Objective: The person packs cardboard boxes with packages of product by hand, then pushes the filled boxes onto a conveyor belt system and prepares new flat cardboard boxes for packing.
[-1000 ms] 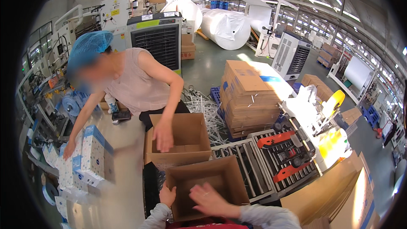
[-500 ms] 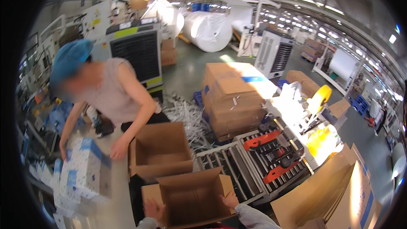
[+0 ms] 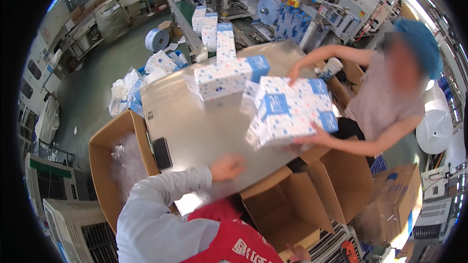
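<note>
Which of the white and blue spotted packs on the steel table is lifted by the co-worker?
The big pack bundle at the table's right edge: the co-worker's hands grip it, tilted, while the other packs lie untouched farther back.

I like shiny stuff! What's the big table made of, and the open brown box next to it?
The table looks like metal, maybe stainless steel: grey, smooth, with a dull shine. The open box looks like corrugated cardboard: matte brown, with folded flaps. The left hand rests on the table's near edge.

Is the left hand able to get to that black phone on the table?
Probably yes. The left hand rests on the metal table, and the black phone lies close beside it near the edge, with bare tabletop between them.
</note>
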Demonstrator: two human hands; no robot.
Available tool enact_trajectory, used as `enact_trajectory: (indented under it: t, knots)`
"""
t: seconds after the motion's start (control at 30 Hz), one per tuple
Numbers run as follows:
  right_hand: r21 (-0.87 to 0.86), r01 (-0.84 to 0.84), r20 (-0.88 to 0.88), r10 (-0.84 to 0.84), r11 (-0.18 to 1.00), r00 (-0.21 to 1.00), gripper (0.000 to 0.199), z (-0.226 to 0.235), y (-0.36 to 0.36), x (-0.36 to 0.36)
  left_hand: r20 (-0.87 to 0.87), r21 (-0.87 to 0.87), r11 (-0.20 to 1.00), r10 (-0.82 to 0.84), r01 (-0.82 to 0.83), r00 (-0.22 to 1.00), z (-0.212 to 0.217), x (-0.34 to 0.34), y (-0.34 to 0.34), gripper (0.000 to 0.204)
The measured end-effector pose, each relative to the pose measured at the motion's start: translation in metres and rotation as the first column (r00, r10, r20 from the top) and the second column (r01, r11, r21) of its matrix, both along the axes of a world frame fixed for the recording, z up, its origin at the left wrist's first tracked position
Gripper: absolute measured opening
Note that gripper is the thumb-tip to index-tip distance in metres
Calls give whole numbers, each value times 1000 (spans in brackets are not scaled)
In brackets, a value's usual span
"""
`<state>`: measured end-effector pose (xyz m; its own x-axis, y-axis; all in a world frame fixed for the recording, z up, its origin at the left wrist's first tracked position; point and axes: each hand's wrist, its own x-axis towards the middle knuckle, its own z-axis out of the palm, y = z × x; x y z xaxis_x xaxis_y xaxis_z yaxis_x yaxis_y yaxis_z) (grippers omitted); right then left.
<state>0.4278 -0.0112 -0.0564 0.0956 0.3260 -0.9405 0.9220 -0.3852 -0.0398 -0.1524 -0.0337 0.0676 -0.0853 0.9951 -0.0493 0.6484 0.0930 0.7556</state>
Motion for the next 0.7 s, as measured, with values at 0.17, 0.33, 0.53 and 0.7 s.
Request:
enact_trajectory:
  t: [0.17,0.33,0.53,0.7]
  knots:
    - [571,-449,1,546,687,838,37,90,28,-117,-501,616,727,659,-304,561,49,-185,91,80]
    - [729,-135,-409,586,671,699,37,189,52,-324,-581,-80,912,286,-403,762,10,-267,130,94]
    - [911,-375,301,898,-172,320,97,217,102,-468,-471,-181,983,-107,23,876,58,-181,47,89]
    - [910,-344,199,972,-230,-124,106,168,134,-549,-392,199,866,500,-460,772,55,-241,174,87]
